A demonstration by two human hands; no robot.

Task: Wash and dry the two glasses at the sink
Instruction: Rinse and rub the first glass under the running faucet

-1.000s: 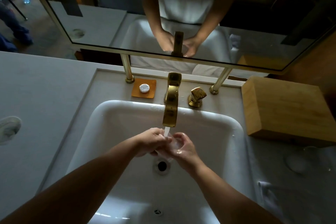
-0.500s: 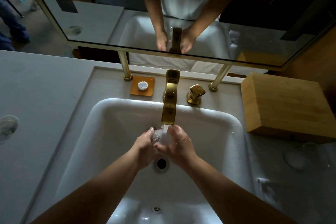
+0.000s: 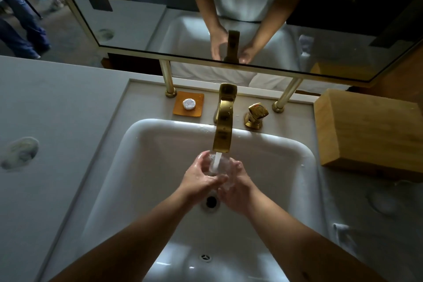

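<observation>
Two hands are held together under the running water at the middle of the frame, above the drain (image 3: 211,200) of the white sink (image 3: 146,144). A clear glass (image 3: 223,168) is cupped between them, and little of it can be made out: its see-through wall is blurred by the water and mostly covered by fingers, so its rim and base cannot be told apart, and which way its long axis points cannot be told. The left hand (image 3: 201,176) is wrapped round the glass from the left side, with its thumb laid across the near face. The right hand (image 3: 235,186) is curled round it from the right and from below. The stream of water (image 3: 217,162) is seen falling from the tip of the gold tap (image 3: 223,126) straight onto the glass. Only one glass is clearly seen; two pale round shapes on the counter (image 3: 57,103), one at the left edge and one at the right, are too dim to be named. A gold tap handle (image 3: 255,115) is set just right of the tap, and a small white soap (image 3: 189,104) is lying on an orange dish (image 3: 199,110) to its left. A wooden box (image 3: 368,133) is standing at the right edge, and the mirror (image 3: 137,18) across the top is cut off by the frame.
</observation>
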